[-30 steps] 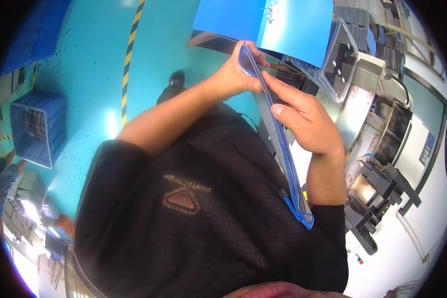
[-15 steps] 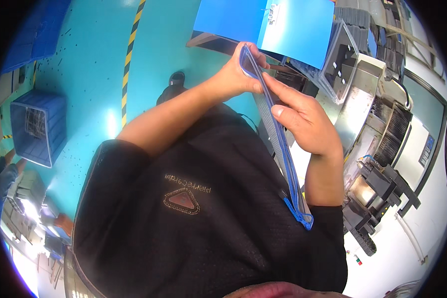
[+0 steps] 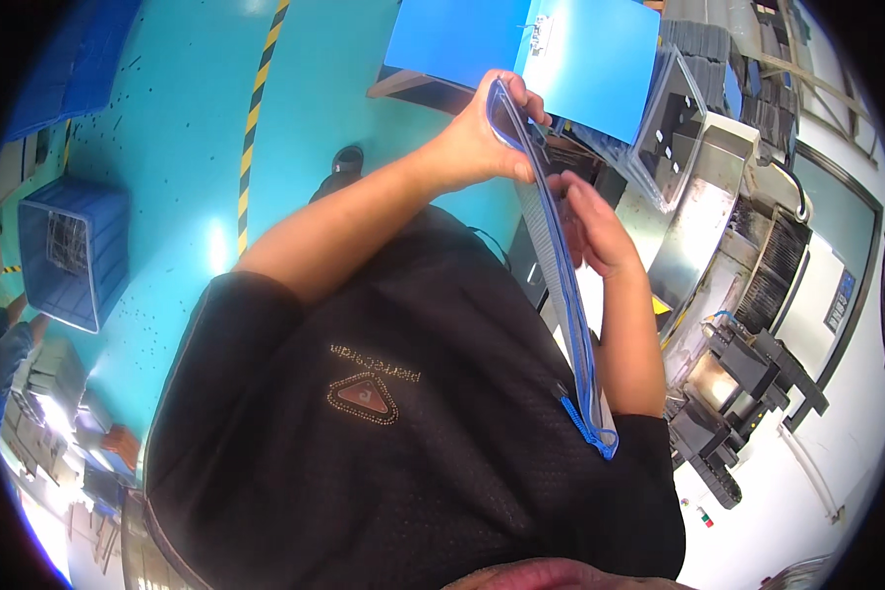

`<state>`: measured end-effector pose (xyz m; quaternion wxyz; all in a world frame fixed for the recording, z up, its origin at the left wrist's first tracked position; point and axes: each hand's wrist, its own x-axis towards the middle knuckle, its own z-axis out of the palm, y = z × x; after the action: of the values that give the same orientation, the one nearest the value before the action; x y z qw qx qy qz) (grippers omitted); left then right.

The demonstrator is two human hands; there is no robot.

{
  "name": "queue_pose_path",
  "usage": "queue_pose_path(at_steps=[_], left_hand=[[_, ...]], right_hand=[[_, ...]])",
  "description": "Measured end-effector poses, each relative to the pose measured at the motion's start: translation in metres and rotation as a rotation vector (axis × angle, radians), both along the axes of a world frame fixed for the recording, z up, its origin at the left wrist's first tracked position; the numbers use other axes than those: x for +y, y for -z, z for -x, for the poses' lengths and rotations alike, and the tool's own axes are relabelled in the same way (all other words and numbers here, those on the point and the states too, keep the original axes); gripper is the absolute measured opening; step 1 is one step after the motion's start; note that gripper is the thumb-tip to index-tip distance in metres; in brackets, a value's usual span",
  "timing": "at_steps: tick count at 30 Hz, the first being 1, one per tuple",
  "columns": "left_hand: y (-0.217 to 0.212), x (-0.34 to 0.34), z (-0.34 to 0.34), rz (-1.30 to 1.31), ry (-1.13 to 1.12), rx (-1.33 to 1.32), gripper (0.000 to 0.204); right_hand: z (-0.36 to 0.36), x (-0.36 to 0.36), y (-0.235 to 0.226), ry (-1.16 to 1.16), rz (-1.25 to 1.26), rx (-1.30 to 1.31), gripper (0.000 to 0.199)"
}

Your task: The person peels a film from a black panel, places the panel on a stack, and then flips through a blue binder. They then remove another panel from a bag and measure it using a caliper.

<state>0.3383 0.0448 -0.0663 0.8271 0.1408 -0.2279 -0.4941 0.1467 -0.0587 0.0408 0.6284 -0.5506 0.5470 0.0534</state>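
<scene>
Mesh zip pouch (image 3: 572,315): in front of the black shirt (image 3: 442,383), seen nearly edge-on and slanting; upper end at the left hand, blue zip end (image 3: 588,430) low by the right sleeve.
Left hand (image 3: 470,147): clamped on the pouch's upper end, thumb on the near side; slightly higher and further right than a moment ago.
Right hand (image 3: 598,234): drawn back from lying along the pouch; fingers now bent beside it, contact impossible to tell.
Pouch support: apparently mostly the left hand's, the right's hold seemingly loosened.
Blue binder (image 3: 600,74): spread open beyond both hands.
</scene>
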Motion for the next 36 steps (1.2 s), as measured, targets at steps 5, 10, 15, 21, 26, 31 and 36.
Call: queue_pose_path(at_steps=[5, 10, 15, 21, 26, 31, 36], left_hand=[[-0.012, -0.005, -0.002, 0.026, 0.030, -0.006, 0.092], [-0.019, -0.010, -0.003, 0.021, -0.051, -0.176, 0.103], [-0.023, -0.011, -0.003, 0.026, -0.019, -0.127, 0.116], [-0.030, -0.009, -0.004, 0.034, 0.050, -0.074, 0.117], [-0.031, -0.010, -0.006, 0.060, 0.074, -0.059, 0.115], [-0.030, -0.008, -0.005, 0.041, 0.052, -0.099, 0.113], [-0.031, -0.004, -0.004, 0.021, 0.086, -0.093, 0.110]], right_hand=[[0.039, -0.015, 0.009, 0.037, -0.275, -0.015, 0.041], [0.036, -0.029, -0.004, -0.022, -0.226, -0.202, 0.045], [0.028, -0.044, -0.032, -0.063, -0.160, -0.153, 0.055], [0.016, -0.059, -0.063, -0.121, -0.054, -0.085, 0.053], [0.007, -0.063, -0.081, -0.154, 0.008, -0.021, 0.051], [0.004, -0.064, -0.085, -0.167, 0.023, -0.003, 0.051], [0.006, -0.066, -0.092, -0.208, 0.050, 0.043, 0.051]])
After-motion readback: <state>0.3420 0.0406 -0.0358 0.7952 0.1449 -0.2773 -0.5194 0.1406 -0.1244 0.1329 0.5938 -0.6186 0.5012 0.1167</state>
